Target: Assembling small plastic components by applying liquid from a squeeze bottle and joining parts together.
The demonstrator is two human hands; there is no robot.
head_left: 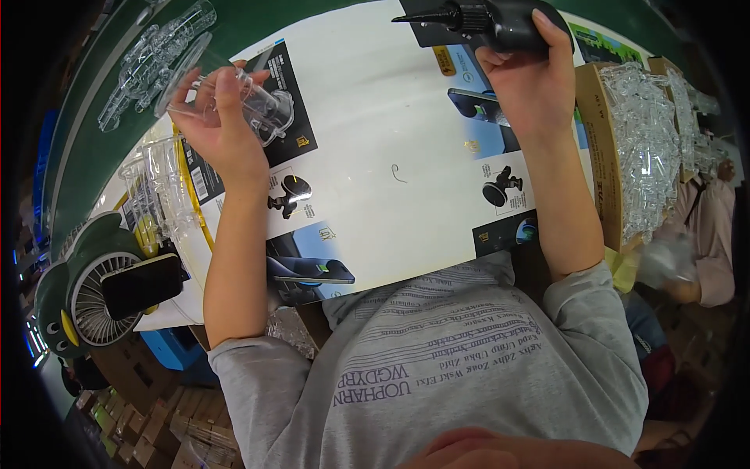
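My left hand [226,133] is closed around a clear plastic part [271,117] with a short tubular end and a wide round disc, held over the left side of a printed card sheet [367,141]. My right hand [539,90] grips a black squeeze bottle [512,30] above the sheet's far right. The bottle lies on its side in the grip, its long thin nozzle pointing left. The nozzle tip is well apart from the clear part. A small curled strand [398,173] lies on the white middle of the sheet.
Clear plastic assemblies [156,62] lie on the green table [86,168] at far left, with clear tubes [160,187] nearer. A green fan [101,293] and black phone [142,287] stand lower left. Right: a cardboard box [601,148] of clear parts, and another person's pink sleeve [715,242].
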